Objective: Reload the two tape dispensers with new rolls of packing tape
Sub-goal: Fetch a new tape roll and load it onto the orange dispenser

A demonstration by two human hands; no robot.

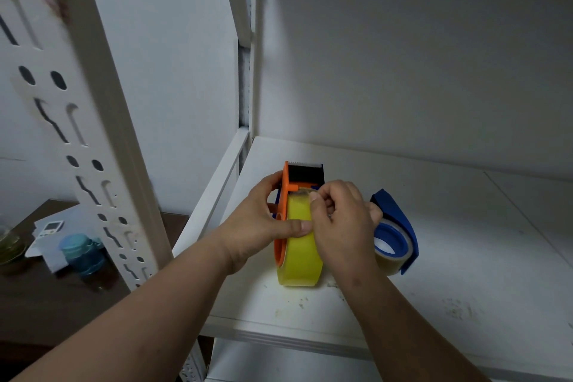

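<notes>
An orange tape dispenser (286, 192) with a black cutter head stands upright on the white shelf (434, 257), with a yellowish roll of packing tape (300, 257) mounted in it. My left hand (263, 223) grips the dispenser from the left, thumb pressed on the roll. My right hand (341, 220) pinches the loose end of the tape near the top of the roll, just below the cutter. To the right, partly hidden behind my right hand, a blue tape dispenser (393, 232) lies on the shelf with a clear roll in it.
A white perforated shelf upright (93, 149) rises at the left. Beyond it, a dark wooden table (46, 304) holds a blue-lidded jar (82, 253), papers and a small white device. The shelf's front edge (310, 341) is close below my arms. Debris specks dot the shelf.
</notes>
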